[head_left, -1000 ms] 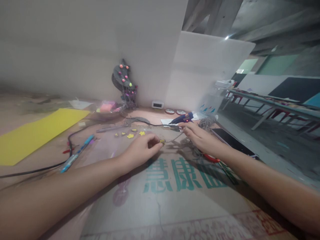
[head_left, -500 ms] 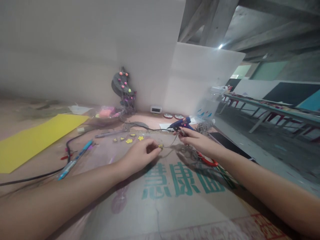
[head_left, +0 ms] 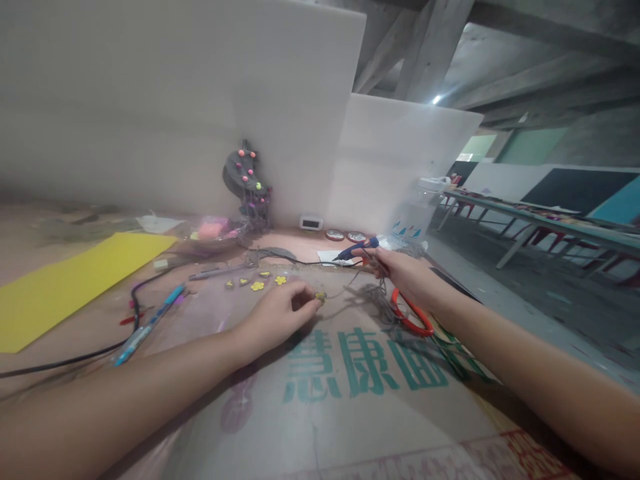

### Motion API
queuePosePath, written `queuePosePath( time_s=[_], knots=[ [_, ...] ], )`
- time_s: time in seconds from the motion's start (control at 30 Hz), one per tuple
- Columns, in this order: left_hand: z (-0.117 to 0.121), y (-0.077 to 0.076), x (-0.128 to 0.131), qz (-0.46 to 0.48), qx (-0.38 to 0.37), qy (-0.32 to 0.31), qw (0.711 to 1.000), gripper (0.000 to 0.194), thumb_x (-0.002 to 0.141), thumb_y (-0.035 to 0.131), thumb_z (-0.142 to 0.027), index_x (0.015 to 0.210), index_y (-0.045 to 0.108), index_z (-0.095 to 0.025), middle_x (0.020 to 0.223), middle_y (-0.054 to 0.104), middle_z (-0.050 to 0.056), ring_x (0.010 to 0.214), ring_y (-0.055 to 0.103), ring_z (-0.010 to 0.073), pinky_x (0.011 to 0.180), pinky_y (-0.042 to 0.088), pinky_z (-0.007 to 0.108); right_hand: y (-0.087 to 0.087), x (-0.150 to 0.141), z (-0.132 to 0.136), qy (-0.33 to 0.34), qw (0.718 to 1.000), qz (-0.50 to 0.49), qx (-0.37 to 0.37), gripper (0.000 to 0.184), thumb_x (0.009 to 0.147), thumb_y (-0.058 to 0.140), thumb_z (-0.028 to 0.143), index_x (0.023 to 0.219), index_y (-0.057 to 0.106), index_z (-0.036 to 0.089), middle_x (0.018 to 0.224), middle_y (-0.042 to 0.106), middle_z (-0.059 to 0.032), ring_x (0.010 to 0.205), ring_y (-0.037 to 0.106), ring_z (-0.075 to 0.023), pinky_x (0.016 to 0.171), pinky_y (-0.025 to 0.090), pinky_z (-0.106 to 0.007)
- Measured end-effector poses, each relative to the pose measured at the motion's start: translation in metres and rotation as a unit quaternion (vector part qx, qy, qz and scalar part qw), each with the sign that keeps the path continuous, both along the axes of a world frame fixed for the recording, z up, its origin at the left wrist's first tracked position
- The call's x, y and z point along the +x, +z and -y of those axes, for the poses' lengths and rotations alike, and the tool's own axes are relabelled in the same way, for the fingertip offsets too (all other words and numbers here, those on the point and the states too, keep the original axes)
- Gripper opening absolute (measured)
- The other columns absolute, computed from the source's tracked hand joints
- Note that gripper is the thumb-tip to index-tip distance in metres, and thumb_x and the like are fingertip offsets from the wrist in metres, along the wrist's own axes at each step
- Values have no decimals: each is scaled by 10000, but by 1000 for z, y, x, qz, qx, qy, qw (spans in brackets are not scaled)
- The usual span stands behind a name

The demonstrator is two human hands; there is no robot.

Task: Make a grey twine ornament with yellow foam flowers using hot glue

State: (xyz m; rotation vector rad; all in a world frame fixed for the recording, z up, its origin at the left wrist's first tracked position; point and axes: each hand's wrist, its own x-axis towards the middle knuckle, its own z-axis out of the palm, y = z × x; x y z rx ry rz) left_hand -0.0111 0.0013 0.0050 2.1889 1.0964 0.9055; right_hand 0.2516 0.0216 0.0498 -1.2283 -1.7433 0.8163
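My left hand (head_left: 283, 308) is closed in a pinch on a small yellow flower piece (head_left: 321, 296) just above the printed sheet. A thin grey cord (head_left: 343, 291) runs from that piece toward my right hand (head_left: 395, 267), whose fingers are closed on the cord, with loose strands hanging below. Behind the right fingers lies a blue glue gun (head_left: 347, 253), partly covered by them. Red-handled scissors (head_left: 413, 323) rest beside a tangle of cord under the right wrist. Several yellow flower and heart pieces (head_left: 257, 286) lie beyond my left hand.
To the left are a yellow sheet (head_left: 85, 283), a blue pen (head_left: 150, 327) and a black cable (head_left: 65, 363). At the back stand a grey crescent decoration with coloured beads (head_left: 239, 175), a small white clock (head_left: 311, 223) and a clear plastic jug (head_left: 413, 213). A dark flat device is partly behind my right forearm.
My right hand has shifted slightly right, lifting strands of cord and showing more of the scissors. My left hand still pinches the flower piece in nearly the same place.
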Motion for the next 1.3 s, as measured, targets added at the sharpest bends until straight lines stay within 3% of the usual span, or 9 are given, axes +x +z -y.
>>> queuePosePath(
  time_s=[0.23, 0.37, 0.5, 0.6, 0.7, 0.8, 0.9, 1.0, 1.3],
  knots=[
    [2, 3, 1, -8, -18, 7, 1000, 214, 850, 508, -349, 764, 589, -170, 781, 647, 23, 730, 573, 177, 649, 396, 276, 12, 8, -5, -57, 998, -21, 13, 346, 756, 648, 503, 796, 643, 160, 672, 573, 11, 591, 453, -112, 574, 331, -247],
    [2, 3, 1, -6, -16, 7, 1000, 209, 849, 512, -346, 766, 589, -170, 779, 644, 20, 726, 569, 173, 644, 392, 272, 23, 9, 2, -151, 978, -11, 146, 278, 841, 581, 446, 860, 654, 178, 767, 638, -9, 631, 492, -126, 626, 377, -267],
    [1, 0, 1, 0, -14, 0, 1000, 218, 858, 507, -354, 773, 591, -172, 773, 641, 14, 719, 565, 166, 643, 391, 268, 36, 10, 10, -212, 918, -82, 326, 209, 922, 489, 395, 886, 597, 219, 798, 627, -15, 665, 495, -144, 669, 403, -292],
    [1, 1, 0, 1, -13, 3, 1000, 211, 854, 516, -355, 779, 593, -173, 772, 638, 12, 717, 560, 166, 645, 389, 270, 31, 3, 19, -181, 923, -56, 334, 244, 955, 424, 403, 928, 587, 224, 704, 521, 4, 627, 473, -148, 613, 385, -285],
    [1, 2, 0, -2, -15, 4, 1000, 218, 855, 521, -362, 777, 596, -173, 768, 633, 10, 719, 556, 166, 651, 389, 271, 11, -12, 33, -92, 942, 119, 298, 300, 974, 380, 383, 1093, 582, 196, 798, 559, -29, 719, 529, -166, 650, 412, -290],
    [1, 3, 0, 0, -16, -1, 1000, 231, 863, 514, -366, 771, 596, -170, 772, 635, 11, 724, 556, 163, 652, 388, 270, -10, -28, 46, -4, 914, 269, 304, 302, 967, 396, 300, 1207, 531, 177, 921, 612, -71, 803, 582, -187, 688, 452, -301],
    [0, 5, -1, 1, -19, 2, 1000, 223, 857, 522, -361, 775, 600, -168, 773, 641, 12, 717, 557, 163, 638, 386, 266, -24, -34, 49, 16, 878, 361, 312, 274, 964, 400, 261, 1165, 561, 169, 914, 651, -79, 775, 607, -197, 653, 460, -303],
    [0, 6, -1, 9, -23, -3, 1000, 228, 853, 527, -363, 766, 604, -167, 770, 647, 11, 707, 559, 160, 624, 387, 260, -32, -33, 44, 19, 860, 392, 326, 272, 973, 370, 243, 1102, 597, 166, 892, 677, -82, 770, 624, -203, 653, 465, -309],
    [0, 3, -2, 20, -41, -6, 999, 224, 853, 542, -377, 781, 604, -174, 765, 635, -7, 709, 558, 146, 629, 396, 256, -38, -34, 39, 18, 843, 408, 349, 279, 968, 389, 225, 1121, 599, 124, 894, 667, -97, 799, 619, -204, 668, 452, -300]
  ],
)
